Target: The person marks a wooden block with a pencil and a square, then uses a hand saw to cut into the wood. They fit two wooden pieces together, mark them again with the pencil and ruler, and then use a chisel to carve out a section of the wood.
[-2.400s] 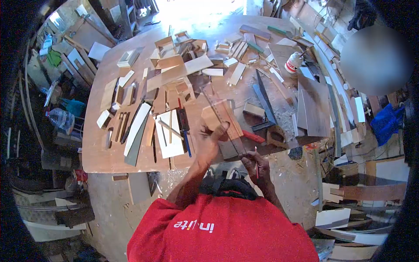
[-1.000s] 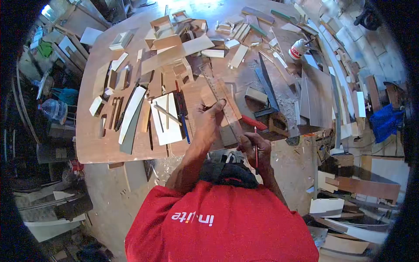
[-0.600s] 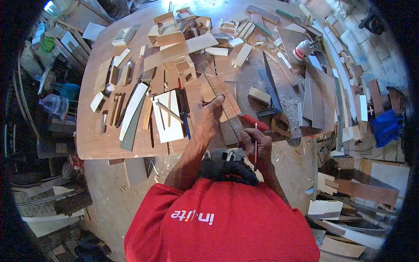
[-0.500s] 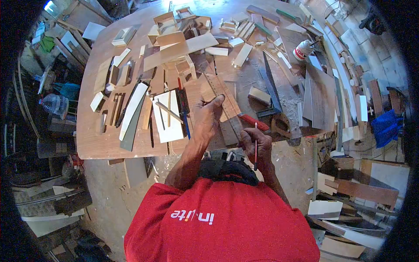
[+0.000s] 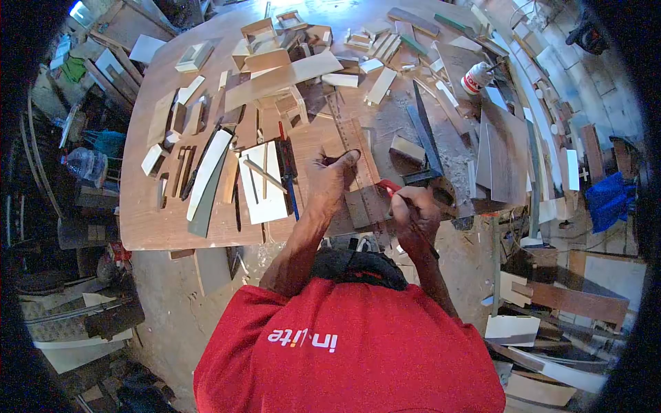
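My left hand [image 5: 332,177] is closed on a light wooden piece [image 5: 334,144] and a see-through ruler [image 5: 366,153], its thumb pressed on top. The ruler lies lengthwise over the wood and reaches past the table's near edge. My right hand [image 5: 416,210] is closed round a pencil [image 5: 434,252], whose dark rear end sticks out below the hand; its tip is hard to see. Just beyond these fingers lies a red tool [image 5: 390,186], partly hidden by the hand. A small wood block [image 5: 407,149] and a dark try square [image 5: 430,148] lie to the right.
Wood offcuts and small box-like pieces [image 5: 261,34] cover the back of the table [image 5: 148,227]. A white board [image 5: 262,196] with strips on it lies left of my forearm. At the right are a glue bottle [image 5: 476,78], a saw handle [image 5: 444,194] and thin panels [image 5: 506,151].
My right hand has moved slightly up and turned, so the pencil that stood upright in front now slants behind the fingers. The ruler has shifted slightly right; my left hand still grips it.
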Available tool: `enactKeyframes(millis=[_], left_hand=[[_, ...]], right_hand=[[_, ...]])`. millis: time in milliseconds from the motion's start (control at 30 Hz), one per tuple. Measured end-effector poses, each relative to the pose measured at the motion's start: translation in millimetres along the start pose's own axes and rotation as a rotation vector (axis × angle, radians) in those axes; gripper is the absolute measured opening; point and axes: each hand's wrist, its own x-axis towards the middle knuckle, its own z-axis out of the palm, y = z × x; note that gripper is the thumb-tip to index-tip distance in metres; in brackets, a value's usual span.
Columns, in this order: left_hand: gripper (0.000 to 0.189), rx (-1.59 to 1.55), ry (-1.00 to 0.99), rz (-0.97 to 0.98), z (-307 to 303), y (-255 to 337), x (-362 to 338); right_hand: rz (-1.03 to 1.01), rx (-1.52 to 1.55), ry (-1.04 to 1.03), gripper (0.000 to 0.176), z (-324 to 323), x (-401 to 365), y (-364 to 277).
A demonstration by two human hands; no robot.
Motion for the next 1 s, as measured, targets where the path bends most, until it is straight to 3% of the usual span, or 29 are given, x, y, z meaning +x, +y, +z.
enactKeyframes(millis=[67,200,367,433,733,1000], left_hand=[[0.022,0.020,0.031,0.015,2,1,-3],[0.024,0.086,-0.004,0.018,-2,1,-8],[0.029,0.144,-0.044,0.009,-1,4,-11],[0.021,0.134,0.017,0.023,2,3,-11],[0.017,0.184,-0.008,0.020,3,6,-16],[0.022,0.189,-0.069,-0.001,1,3,-18]], right_hand=[[0.044,-0.113,-0.001,0.014,6,1,-11],[-0.102,-0.038,0.002,0.013,11,3,-7],[0.008,-0.083,-0.021,0.013,11,-4,8],[-0.008,-0.110,-0.052,0.014,10,-3,9],[-0.062,-0.132,-0.019,0.010,19,1,4],[-0.302,-0.187,0.077,0.013,33,32,5]])
